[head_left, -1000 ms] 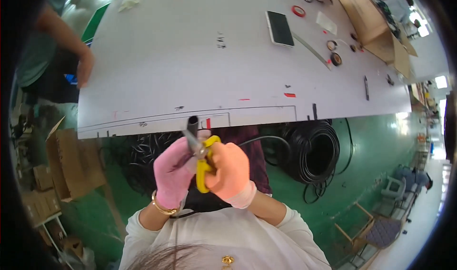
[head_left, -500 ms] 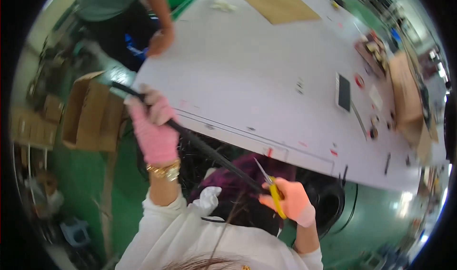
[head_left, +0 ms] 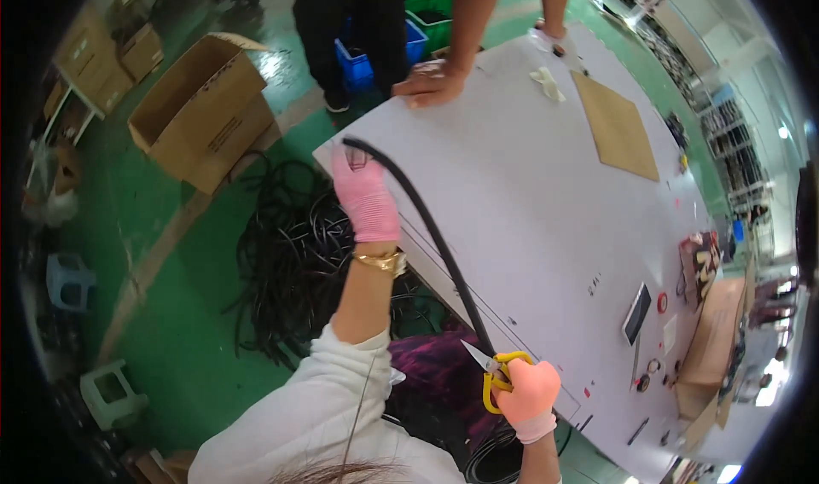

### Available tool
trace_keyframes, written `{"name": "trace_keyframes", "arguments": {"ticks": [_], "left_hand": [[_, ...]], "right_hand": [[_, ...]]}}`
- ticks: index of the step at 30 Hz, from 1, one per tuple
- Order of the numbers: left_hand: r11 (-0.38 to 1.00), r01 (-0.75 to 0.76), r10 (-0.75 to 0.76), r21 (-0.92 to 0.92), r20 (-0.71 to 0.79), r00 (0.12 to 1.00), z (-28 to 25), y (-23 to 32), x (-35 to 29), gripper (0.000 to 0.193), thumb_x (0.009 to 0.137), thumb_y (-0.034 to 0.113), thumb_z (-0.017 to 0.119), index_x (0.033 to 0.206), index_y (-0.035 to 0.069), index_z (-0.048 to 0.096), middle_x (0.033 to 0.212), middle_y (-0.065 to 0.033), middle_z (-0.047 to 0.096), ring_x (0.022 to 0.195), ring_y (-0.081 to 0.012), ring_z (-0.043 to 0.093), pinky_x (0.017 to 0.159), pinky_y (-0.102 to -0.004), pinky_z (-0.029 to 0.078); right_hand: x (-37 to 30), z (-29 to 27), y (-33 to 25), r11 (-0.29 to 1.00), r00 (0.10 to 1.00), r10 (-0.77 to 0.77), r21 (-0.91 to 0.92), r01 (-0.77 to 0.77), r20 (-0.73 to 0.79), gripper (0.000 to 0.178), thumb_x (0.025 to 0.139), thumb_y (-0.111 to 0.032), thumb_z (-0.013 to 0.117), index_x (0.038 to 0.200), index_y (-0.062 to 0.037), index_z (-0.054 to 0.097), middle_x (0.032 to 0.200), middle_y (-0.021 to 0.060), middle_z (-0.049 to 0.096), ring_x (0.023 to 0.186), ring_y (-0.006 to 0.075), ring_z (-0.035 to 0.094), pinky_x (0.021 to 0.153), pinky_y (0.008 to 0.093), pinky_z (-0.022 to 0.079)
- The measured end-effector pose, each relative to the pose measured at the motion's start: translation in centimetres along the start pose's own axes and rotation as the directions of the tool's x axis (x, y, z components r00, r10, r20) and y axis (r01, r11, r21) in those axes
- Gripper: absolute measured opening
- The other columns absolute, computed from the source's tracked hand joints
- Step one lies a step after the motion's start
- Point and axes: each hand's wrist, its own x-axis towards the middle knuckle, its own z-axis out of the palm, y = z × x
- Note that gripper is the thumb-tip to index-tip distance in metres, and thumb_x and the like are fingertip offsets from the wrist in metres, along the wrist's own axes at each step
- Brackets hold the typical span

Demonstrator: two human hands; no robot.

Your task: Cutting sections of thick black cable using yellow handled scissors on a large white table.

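A thick black cable [head_left: 433,220] runs in a slight curve along the table's near edge. At its far end, my left hand [head_left: 368,192], in a pink glove, is closed about the tip; the fingertips are partly blurred there. My right hand [head_left: 529,392], in an orange-pink glove, grips yellow-handled scissors [head_left: 496,380] whose metal blades point up and left. The cable's near end meets the scissors and the fingers of that hand, where I cannot tell whether it is also held.
Below the white table [head_left: 529,168] lies a heap of black cables [head_left: 294,254] on the green floor. A cardboard box [head_left: 205,121] stands at the left. Across the table, a person's hand [head_left: 433,83] rests on the corner. Brown board [head_left: 614,126], phone-like device [head_left: 636,313] and tape rolls lie farther right.
The view has turned left. My left hand has slid outward to the cable's far end, and the cable now lies over the table edge. My right hand still holds the scissors.
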Motion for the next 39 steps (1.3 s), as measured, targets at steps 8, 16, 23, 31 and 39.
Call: {"name": "trace_keyframes", "arguments": {"ticks": [8, 16, 23, 31, 39], "left_hand": [[0.709, -0.578, 0.264, 0.403, 0.609, 0.748, 1.7, 1.9, -0.8, 0.038, 0.078, 0.002, 0.063, 0.114, 0.014, 0.067, 0.119, -0.0093, 0.062, 0.122, -0.03, 0.053, 0.118, -0.0478, 0.028], [0.681, -0.668, 0.094, 0.3, 0.869, 0.486, 0.0, 4.8, 2.3, 0.025, 0.08, 0.037, 0.07, 0.076, 0.013, 0.074, 0.087, -0.0032, 0.065, 0.101, -0.0254, 0.059, 0.112, -0.0428, 0.033], [0.634, -0.689, 0.108, 0.351, 0.842, 0.528, -1.8, 4.3, 4.4, 0.044, 0.076, 0.05, 0.072, 0.057, 0.011, 0.068, 0.068, -0.0013, 0.061, 0.085, -0.0234, 0.057, 0.096, -0.037, 0.038], [0.641, -0.698, 0.203, 0.32, 0.805, 0.557, -3.5, 3.7, 5.3, 0.042, 0.073, 0.045, 0.074, 0.052, 0.01, 0.065, 0.06, -0.0008, 0.057, 0.076, -0.0225, 0.056, 0.086, -0.0365, 0.04], [0.614, -0.716, 0.295, 0.334, 0.744, 0.6, -3.7, 2.9, 5.0, 0.036, 0.075, 0.039, 0.07, 0.052, 0.011, 0.067, 0.061, -0.0028, 0.06, 0.076, -0.0242, 0.059, 0.084, -0.0388, 0.041]], "right_hand": [[2.9, 2.3, 0.6, 0.999, 0.995, -0.054, -0.002, 0.054, 0.085, 0.02, 0.061, -0.011, 0.077, 0.066, -0.0118, 0.057, 0.057, 0.0082, 0.051, 0.049, 0.0317, 0.044, 0.05, 0.0394, 0.036], [3.4, 2.0, 1.9, 0.992, 0.983, -0.119, -0.028, 0.124, 0.14, 0.021, 0.06, -0.011, 0.078, 0.066, -0.0108, 0.058, 0.058, 0.0069, 0.053, 0.048, 0.031, 0.043, 0.05, 0.0395, 0.034], [4.8, 1.6, 3.7, 0.988, 0.986, -0.113, -0.094, 0.125, 0.124, 0.025, 0.057, -0.01, 0.078, 0.063, -0.0121, 0.054, 0.055, 0.0066, 0.051, 0.048, 0.0309, 0.046, 0.05, 0.04, 0.035], [6.8, 2.7, 4.2, 0.992, 0.986, -0.106, -0.059, 0.114, 0.127, 0.029, 0.059, -0.01, 0.081, 0.067, -0.0104, 0.053, 0.059, 0.0074, 0.051, 0.054, 0.0313, 0.047, 0.054, 0.0403, 0.036], [5.8, 4.2, 6.5, 0.988, 0.974, 0.105, 0.087, -0.125, 0.201, 0.03, 0.065, -0.01, 0.083, 0.079, -0.0039, 0.057, 0.065, 0.009, 0.05, 0.061, 0.0266, 0.048, 0.057, 0.0376, 0.039]]}}
